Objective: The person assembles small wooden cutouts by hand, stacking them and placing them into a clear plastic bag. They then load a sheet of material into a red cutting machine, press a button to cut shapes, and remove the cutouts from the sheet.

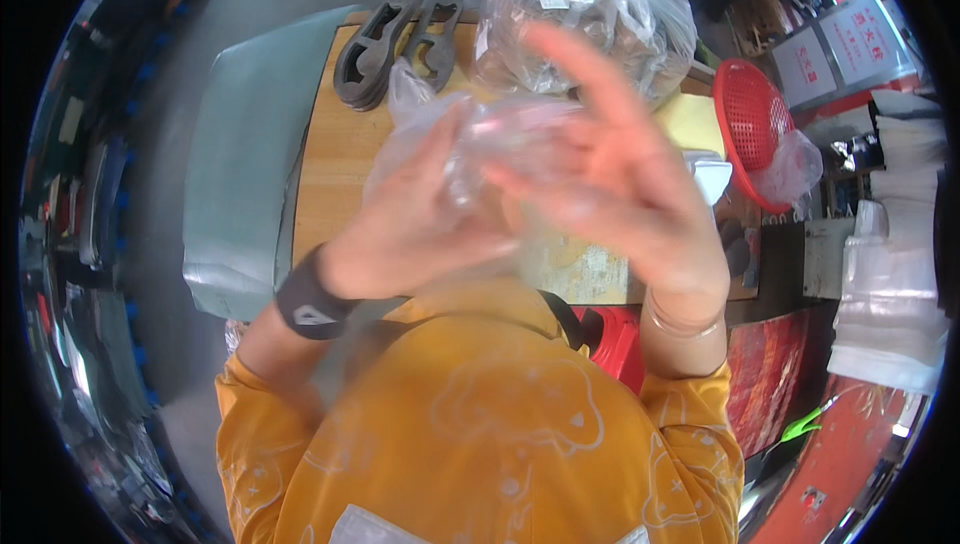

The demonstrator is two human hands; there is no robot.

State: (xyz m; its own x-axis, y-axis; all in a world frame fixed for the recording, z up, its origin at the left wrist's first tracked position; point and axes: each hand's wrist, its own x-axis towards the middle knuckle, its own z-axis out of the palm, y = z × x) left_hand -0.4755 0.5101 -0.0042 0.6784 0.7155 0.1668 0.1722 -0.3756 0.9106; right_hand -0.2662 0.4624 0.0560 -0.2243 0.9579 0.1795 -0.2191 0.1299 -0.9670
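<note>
A thin clear plastic bag point(470, 139) is bunched up over the wooden table, blurred by motion. My left hand point(420, 214), with a dark band at the wrist, is closed on its left side. My right hand point(625, 169) is over the bag's right side, its index finger and thumb stretched apart; the other fingers are smeared against the plastic. Beyond the hands lie a stack of grey sole-shaped pieces with cut-outs point(372, 56) and another such grey piece point(437, 44). What the bag contains, if anything, cannot be made out.
A large filled clear bag point(600, 19) stands at the table's point(325, 169) far side. To the right are yellow sheets point(690, 124) and a red plastic basket point(748, 114). A grey-green covered surface point(245, 164) borders the table's left. Clear plastic sheets point(890, 294) hang far right.
</note>
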